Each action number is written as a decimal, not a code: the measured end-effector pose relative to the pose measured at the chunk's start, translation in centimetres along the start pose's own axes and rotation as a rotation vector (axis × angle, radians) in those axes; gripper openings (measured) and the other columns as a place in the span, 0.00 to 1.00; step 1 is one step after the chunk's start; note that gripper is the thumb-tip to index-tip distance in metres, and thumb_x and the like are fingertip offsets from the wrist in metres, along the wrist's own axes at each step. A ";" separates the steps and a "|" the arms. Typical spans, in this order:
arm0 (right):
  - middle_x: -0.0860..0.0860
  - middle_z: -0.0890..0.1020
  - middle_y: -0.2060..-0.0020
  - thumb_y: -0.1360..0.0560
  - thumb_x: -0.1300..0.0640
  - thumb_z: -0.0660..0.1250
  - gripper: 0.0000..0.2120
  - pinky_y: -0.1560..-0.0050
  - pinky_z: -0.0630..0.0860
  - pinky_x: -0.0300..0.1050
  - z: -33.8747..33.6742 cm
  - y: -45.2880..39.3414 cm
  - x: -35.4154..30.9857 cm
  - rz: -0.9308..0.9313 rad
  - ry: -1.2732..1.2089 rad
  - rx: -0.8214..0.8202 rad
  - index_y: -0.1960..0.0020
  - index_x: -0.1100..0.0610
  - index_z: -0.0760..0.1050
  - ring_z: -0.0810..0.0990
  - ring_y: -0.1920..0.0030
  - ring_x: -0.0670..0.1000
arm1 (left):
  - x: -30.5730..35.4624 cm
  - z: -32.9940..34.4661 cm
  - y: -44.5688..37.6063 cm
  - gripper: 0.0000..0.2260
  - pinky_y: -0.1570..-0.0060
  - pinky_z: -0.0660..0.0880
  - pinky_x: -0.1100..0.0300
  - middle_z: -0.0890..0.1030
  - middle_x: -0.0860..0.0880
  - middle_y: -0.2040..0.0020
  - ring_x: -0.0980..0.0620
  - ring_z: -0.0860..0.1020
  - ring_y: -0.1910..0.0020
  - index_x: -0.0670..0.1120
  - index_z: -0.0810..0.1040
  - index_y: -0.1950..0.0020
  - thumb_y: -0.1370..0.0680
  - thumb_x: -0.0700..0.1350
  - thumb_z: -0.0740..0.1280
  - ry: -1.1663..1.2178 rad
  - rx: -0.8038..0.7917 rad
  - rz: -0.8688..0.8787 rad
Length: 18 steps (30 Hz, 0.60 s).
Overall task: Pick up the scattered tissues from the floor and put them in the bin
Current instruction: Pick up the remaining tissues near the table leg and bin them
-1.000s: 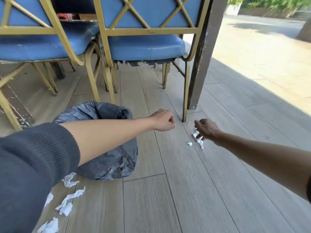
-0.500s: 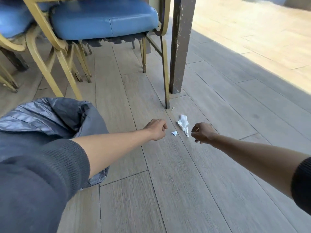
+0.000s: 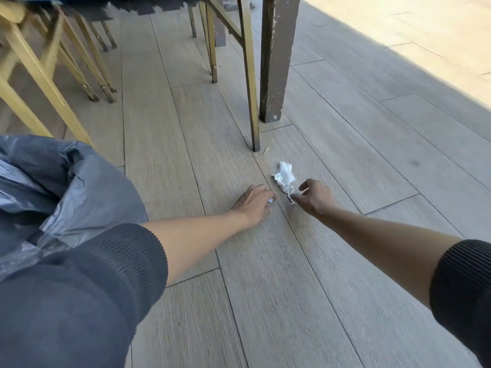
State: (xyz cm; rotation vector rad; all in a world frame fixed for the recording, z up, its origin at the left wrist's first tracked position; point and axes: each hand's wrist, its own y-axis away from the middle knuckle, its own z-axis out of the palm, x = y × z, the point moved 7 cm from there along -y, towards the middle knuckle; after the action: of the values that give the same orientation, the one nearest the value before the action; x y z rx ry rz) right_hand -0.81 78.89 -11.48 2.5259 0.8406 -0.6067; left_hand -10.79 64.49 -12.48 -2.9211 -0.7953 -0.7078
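1. A crumpled white tissue [image 3: 285,176] lies on the wood-look plank floor [image 3: 305,274], near the middle of the view, just near of a gold chair leg [image 3: 252,102] and a dark, scuffed post [image 3: 275,62].
2. The right hand [image 3: 314,196] reaches in from the right, knuckles up, thumb and forefinger brought together on the near tip of that tissue; the other fingers are loosely curled above it. Most of the tissue lies on the floor beyond the pinch.
3. A small white tissue scrap [image 3: 270,200] sits just left of the crumpled tissue, at the fingertips of the left hand [image 3: 255,203].
4. The left hand is low on the floor, palm down, fingers bent over the scrap; whether it has truly closed on the scrap or only touches it, I cannot tell.
5. The two hands are near each other but apart, a plank seam running between them.
6. Both forearms are bare, with dark ribbed sleeves [image 3: 462,288] pushed up toward the elbows.
7. At the left edge stands the bin [image 3: 79,187], lined with a grey plastic bag, partly hidden behind the left sleeve, well left of both tissues.
8. Far left and far centre stand more gold chair legs [image 3: 42,75], blurred.
9. At the far right the floor gives way to sunlit paving [image 3: 425,30].
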 end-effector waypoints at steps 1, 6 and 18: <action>0.54 0.83 0.51 0.28 0.46 0.74 0.19 0.54 0.78 0.49 0.4 -0.1 -0.1 -0.012 -0.016 -0.008 0.43 0.55 0.77 0.81 0.51 0.55 | -0.1 0.3 -0.1 0.16 0.39 0.70 0.56 0.75 0.49 0.40 0.49 0.71 0.40 0.48 0.76 0.33 0.21 0.42 0.68 0.002 0.014 0.017; 0.54 0.82 0.51 0.33 0.42 0.76 0.20 0.53 0.82 0.55 2.3 -1.3 -0.6 -0.075 -0.047 -0.038 0.44 0.46 0.77 0.82 0.56 0.54 | -0.6 0.2 -0.7 0.02 0.49 0.75 0.56 0.76 0.50 0.51 0.50 0.76 0.51 0.46 0.77 0.53 0.23 0.40 0.68 0.042 0.080 0.013; 0.52 0.76 0.68 0.28 0.48 0.64 0.13 0.72 0.67 0.48 0.6 2.8 -0.9 -0.380 0.021 -0.085 0.59 0.59 0.71 0.72 0.69 0.53 | -3.7 -3.1 -4.4 0.13 0.41 0.75 0.58 0.79 0.46 0.41 0.49 0.77 0.42 0.43 0.79 0.41 0.21 0.32 0.61 0.248 0.218 -0.254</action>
State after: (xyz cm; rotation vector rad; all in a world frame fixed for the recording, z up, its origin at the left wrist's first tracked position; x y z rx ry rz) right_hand 0.16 76.08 -10.80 2.3142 1.3406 -0.6439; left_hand -17.14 66.12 -11.67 -2.5043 -1.1439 -0.9137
